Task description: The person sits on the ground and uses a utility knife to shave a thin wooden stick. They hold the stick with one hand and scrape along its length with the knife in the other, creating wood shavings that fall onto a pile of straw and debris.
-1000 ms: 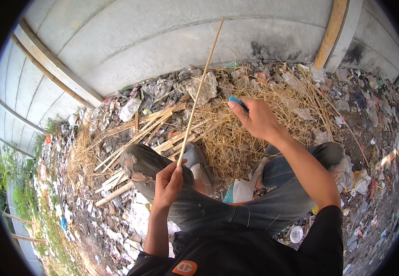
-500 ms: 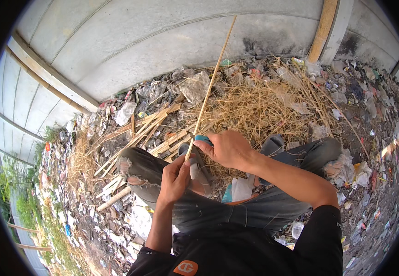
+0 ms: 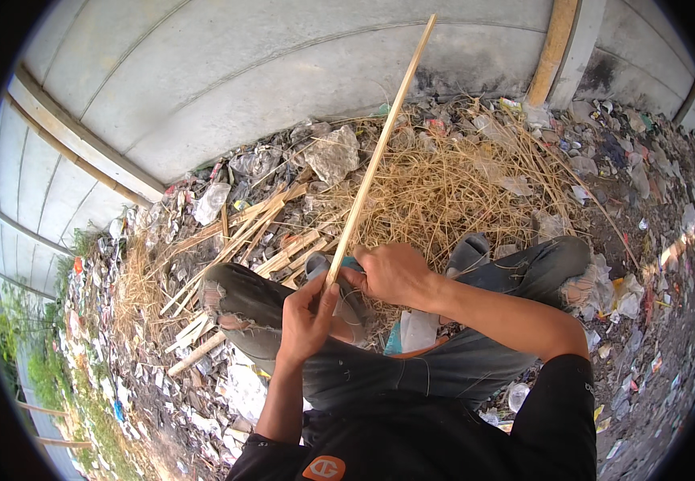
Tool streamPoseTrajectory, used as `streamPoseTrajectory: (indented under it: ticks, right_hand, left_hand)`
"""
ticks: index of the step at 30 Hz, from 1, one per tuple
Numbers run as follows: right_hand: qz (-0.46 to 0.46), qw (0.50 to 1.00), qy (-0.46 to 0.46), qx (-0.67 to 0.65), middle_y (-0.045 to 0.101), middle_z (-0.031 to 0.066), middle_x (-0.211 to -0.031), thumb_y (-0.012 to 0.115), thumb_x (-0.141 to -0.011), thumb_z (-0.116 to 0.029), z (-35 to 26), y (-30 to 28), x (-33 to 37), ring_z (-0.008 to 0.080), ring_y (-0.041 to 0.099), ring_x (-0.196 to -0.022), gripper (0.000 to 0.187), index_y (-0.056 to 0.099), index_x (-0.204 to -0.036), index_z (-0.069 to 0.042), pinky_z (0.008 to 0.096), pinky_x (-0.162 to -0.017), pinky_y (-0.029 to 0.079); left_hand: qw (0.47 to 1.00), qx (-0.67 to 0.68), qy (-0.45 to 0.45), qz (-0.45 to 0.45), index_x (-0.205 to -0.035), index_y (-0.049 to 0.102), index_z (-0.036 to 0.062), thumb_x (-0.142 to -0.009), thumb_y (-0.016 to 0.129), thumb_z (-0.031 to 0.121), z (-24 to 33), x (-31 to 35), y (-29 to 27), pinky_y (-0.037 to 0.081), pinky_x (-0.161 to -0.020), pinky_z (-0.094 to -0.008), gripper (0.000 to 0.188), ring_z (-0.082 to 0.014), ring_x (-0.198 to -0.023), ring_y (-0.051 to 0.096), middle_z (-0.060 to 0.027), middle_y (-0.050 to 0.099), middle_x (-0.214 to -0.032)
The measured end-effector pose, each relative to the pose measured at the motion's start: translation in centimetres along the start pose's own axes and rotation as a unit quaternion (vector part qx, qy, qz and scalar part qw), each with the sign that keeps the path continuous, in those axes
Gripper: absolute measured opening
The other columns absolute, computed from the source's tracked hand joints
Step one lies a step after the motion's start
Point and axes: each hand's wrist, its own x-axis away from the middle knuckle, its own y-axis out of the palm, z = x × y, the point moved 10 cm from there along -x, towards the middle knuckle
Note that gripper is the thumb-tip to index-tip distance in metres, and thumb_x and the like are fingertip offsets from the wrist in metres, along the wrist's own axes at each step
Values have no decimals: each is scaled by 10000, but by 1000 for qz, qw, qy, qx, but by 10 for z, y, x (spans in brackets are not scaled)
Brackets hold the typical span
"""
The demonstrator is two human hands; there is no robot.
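Observation:
A long pale bamboo strip [image 3: 379, 152] slants up and away from my hands, its far end in front of the grey wall. My left hand [image 3: 307, 321] pinches its near end between thumb and fingers, above my left knee. My right hand [image 3: 395, 274] is closed round the teal handle of a knife [image 3: 351, 263], right beside the strip and close to the left fingertips. The strip hides the knife's blade, so I cannot tell whether it touches the bamboo. Below the hands are my bent legs in torn dark trousers [image 3: 411, 377].
Split bamboo pieces [image 3: 243, 240] lie in a pile at the left, beyond my left knee. Dry straw-like shavings [image 3: 451, 184] cover the ground ahead. A concrete wall [image 3: 283, 72] with a bamboo post [image 3: 554, 52] stands behind. Plastic litter [image 3: 660, 337] is strewn around.
The strip has turned to show a broader face, and its far end has moved up and right. My right hand with the knife has come down nearer my left hand.

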Motion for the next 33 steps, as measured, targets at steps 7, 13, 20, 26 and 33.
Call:
streamPoseTrajectory:
  ticks: [7,13,20,26,33]
  right_hand:
    - [75,994,1,-77,608,120,-523,536,-1078,-539,24,-30,-4,326,660,-477,560,633,-837,-43,441,-439,492]
    - [-5,999,-10,-50,661,185,-618,481,-1087,-548,-9,6,8,398,691,-578,595,652,-869,-21,509,-527,533]
    - [40,996,57,-53,575,105,-525,513,-1084,-570,46,-17,-12,325,621,-479,594,680,-891,-34,452,-468,489]
    - [85,995,-47,-36,581,117,-524,482,-1095,-565,13,-4,2,335,615,-476,609,643,-852,-31,458,-464,484]
    - [110,982,150,-44,606,154,-572,386,-1102,-629,138,-54,-40,354,626,-521,741,668,-783,-23,495,-510,481]
  left_hand:
    - [996,65,-60,29,-1313,688,-41,-1080,645,198,-19,19,-22,363,-599,-226,337,-24,-700,437,60,556,-772]
    - [1000,-1,-30,6,-1330,664,-72,-1097,604,203,-3,10,-6,342,-596,-214,366,-13,-685,421,81,501,-768]
    - [998,-32,-53,-24,-1313,671,-75,-1091,606,201,-7,19,-6,397,-687,-230,360,-36,-792,463,58,559,-846]
    - [999,-15,-44,-21,-1346,673,-31,-1069,648,212,-17,26,-17,342,-583,-243,369,-32,-677,408,63,495,-732]
    - [994,-39,-86,-55,-1361,659,-65,-1082,622,194,-26,54,-31,296,-570,-217,382,-1,-652,394,98,490,-741]
